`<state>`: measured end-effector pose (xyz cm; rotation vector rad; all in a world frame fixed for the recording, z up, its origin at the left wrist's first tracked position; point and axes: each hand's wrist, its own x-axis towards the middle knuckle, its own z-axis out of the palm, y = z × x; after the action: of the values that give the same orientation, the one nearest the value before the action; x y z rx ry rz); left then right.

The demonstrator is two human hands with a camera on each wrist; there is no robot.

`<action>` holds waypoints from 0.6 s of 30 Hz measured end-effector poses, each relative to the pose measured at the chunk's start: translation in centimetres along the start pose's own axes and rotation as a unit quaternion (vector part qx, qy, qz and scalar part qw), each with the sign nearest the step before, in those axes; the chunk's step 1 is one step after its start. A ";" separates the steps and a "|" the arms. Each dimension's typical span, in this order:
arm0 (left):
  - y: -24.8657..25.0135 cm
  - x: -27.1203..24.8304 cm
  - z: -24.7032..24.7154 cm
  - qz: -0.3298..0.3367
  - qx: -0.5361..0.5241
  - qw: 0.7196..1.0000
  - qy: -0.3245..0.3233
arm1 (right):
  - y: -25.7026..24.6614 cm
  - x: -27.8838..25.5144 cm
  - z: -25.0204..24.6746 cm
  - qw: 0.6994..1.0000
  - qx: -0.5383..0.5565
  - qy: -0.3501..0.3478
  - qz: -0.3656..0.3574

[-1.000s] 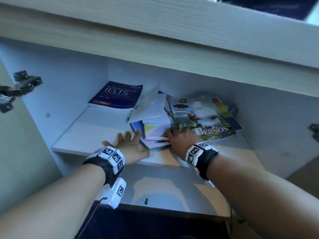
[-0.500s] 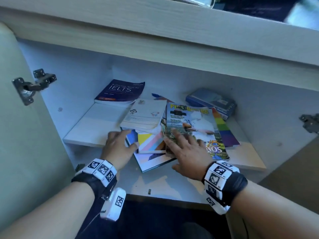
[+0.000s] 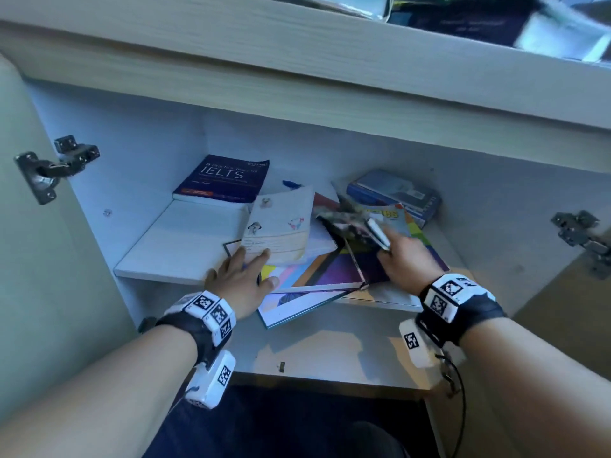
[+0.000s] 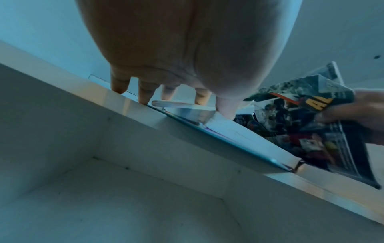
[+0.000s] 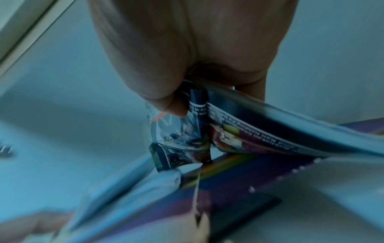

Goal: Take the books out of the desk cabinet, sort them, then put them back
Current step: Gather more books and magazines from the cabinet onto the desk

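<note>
A messy pile of books lies on the white cabinet shelf (image 3: 175, 246). My left hand (image 3: 254, 267) rests flat on the pile's front left corner, fingers straight, touching a white notebook (image 3: 281, 226) and the shelf edge (image 4: 187, 148). My right hand (image 3: 395, 251) grips a bent, glossy magazine (image 3: 350, 223) and holds it tilted above a purple-covered book (image 3: 340, 269). In the right wrist view my thumb (image 5: 164, 102) pinches the magazine (image 5: 270, 123) against the fingers. A thin large book (image 3: 297, 305) sticks out over the shelf's front. The dark blue IELTS book (image 3: 224, 178) lies at the back left.
A thick blue book (image 3: 393, 191) lies at the back right of the shelf. The cabinet door (image 3: 33, 292) stands open on the left with a metal hinge (image 3: 49, 166); another hinge (image 3: 582, 236) is on the right. The desk top edge (image 3: 297, 61) overhangs the opening.
My right hand went from lying flat on the magazine to gripping it and lifting it off the pile. The left hand stayed at the pile's front left corner.
</note>
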<state>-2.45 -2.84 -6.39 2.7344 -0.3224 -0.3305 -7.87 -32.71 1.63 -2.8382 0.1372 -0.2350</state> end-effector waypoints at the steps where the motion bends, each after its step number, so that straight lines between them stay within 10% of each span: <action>1: 0.1 -0.4 0.1 0.002 0.003 1.000 0.001 | -0.2 0.1 -0.6 1.000 0.020 0.019 0.014; 12: 0.9 -2.7 1.2 0.058 -0.115 0.989 0.069 | -7.3 0.7 -1.2 0.986 0.081 0.134 -0.058; 18: -0.2 -1.9 0.0 -0.016 -0.334 0.932 0.138 | -8.4 0.6 5.4 0.973 -0.007 -0.158 -0.171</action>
<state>-4.18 -2.15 -6.10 2.0739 -0.0642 -0.0409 -5.80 -23.30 -0.90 -2.8524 -0.4196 0.1503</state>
